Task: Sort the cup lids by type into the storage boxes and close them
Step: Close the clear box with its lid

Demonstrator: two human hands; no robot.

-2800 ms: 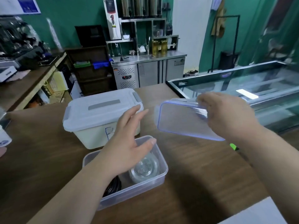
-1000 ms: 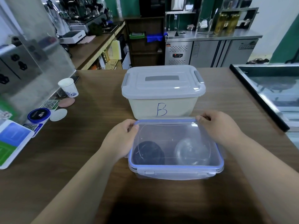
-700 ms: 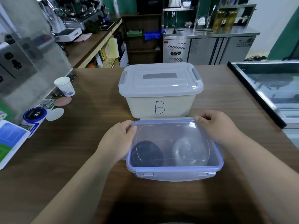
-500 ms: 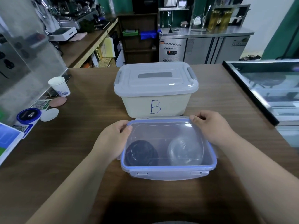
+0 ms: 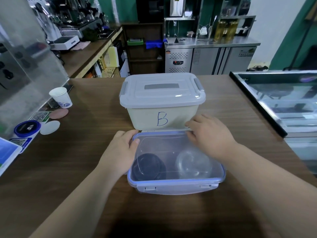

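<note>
Head view looks down on a brown wooden counter [image 5: 85, 169] where a clear storage box [image 5: 176, 188] sits nearest the person, its blue-rimmed transparent cover [image 5: 171, 145] lying on top. Through the cover a black cup lid [image 5: 148, 167] shows on the left of the box and a clear cup lid [image 5: 193, 164] on the right, side by side. The left hand [image 5: 120, 152] rests against the box's left far corner, fingers together with the thumb pressed on the cover's rim. The right hand [image 5: 209, 134] lies over the far right corner, fingers curled down onto the back edge and its flap. Just behind, touching or nearly so, stands a cream box marked B [image 5: 162, 117], shut under a grey cover [image 5: 161, 91]. Off to the left stand a paper cup [image 5: 60, 97] and a blue-rimmed round item [image 5: 27, 128].
</note>
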